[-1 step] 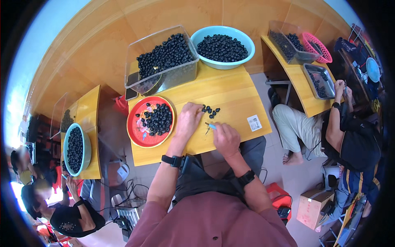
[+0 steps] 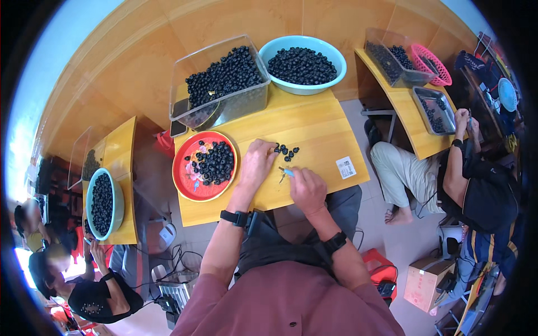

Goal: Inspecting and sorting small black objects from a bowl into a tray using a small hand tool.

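A yellow wooden table [image 2: 314, 123] carries a clear plastic bin [image 2: 246, 101] and a light-blue basin [image 2: 305, 88], both full of dark round berries [image 2: 230, 73], plus a red flower-patterned plate [image 2: 185, 182] holding more. Right of the plate are the person's left hand [image 2: 258, 162] and right hand [image 2: 309, 190], then a white label [image 2: 346, 167] whose dark printing is too small to read. The right hand closes around a slim blue-handled tool [image 2: 288, 172]; the left fingertips sit beside a loose berry cluster [image 2: 288, 152], and whether they pinch one I cannot tell.
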Demonstrator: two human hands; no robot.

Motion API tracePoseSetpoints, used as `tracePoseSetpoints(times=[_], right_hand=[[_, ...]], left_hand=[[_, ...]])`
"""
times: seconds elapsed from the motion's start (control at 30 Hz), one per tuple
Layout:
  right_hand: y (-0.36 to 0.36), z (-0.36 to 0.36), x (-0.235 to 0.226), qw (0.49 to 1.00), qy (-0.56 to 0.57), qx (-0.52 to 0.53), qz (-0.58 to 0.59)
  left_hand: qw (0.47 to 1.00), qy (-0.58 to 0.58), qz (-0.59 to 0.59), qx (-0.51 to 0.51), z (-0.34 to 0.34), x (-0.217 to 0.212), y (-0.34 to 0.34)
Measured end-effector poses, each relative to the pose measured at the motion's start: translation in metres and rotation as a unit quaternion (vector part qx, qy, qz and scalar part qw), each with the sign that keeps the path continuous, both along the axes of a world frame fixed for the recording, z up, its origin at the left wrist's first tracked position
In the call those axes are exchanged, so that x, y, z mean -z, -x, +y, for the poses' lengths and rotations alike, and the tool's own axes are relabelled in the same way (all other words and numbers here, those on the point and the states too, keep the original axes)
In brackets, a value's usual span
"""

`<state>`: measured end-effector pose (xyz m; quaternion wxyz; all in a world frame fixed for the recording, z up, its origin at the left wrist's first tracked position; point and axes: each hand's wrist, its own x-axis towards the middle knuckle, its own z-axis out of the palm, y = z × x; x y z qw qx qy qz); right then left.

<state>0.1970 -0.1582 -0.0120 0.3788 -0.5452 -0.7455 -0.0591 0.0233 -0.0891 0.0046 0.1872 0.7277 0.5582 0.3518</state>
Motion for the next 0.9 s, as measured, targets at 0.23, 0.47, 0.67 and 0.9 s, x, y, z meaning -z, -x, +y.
tracePoseSetpoints(times=[0.23,0.47,0.67,0.9], right_hand=[[-0.003,-0.001,0.003,1.0,0.011,-0.005,-0.001],[-0.004,0.0,0.001,1.0,0.01,-0.01,0.007],[-0.002,-0.002,0.004,1.0,0.016,-0.012,0.007],[-0.004,-0.001,0.002,0.999,0.028,-0.017,0.011]], left_hand=[[1.0,-0.021,0.021,0.001,-0.006,0.005,-0.001],[0.997,-0.059,0.042,-0.001,-0.011,0.009,0.002],[0.985,0.041,-0.138,-0.091,-0.041,0.015,0.004],[0.946,0.073,-0.307,-0.071,-0.055,0.018,-0.007]])
